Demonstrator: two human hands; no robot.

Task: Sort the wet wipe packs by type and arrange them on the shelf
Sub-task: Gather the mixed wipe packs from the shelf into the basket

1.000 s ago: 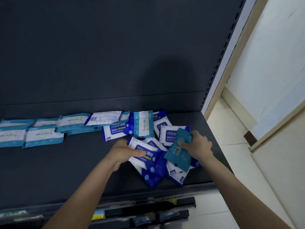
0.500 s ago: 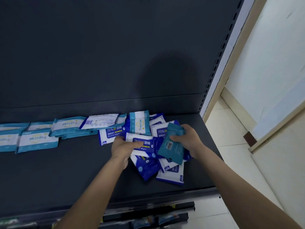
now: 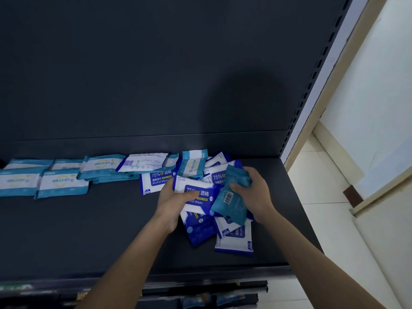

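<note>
Both hands have drawn a little closer together over the pile since a second ago; the packs beneath them have hardly shifted. Left hand (image 3: 172, 204) grips a blue pack (image 3: 196, 190) marked 75% Alcohol Wipes, thumb on its face, fingers curled underneath. Right hand (image 3: 254, 192) clutches a teal pack (image 3: 231, 201) by its upper end, barcode side up, just right of centre frame. Under both lies the pile (image 3: 234, 241) of blue packs, overlapping at odd angles on the right part of the shelf (image 3: 89, 230). Toward the left of the frame a teal row (image 3: 61, 184) lies flat near the shelf's back, packs touching, with a white-backed pack (image 3: 142, 163) resting on its right end.
</note>
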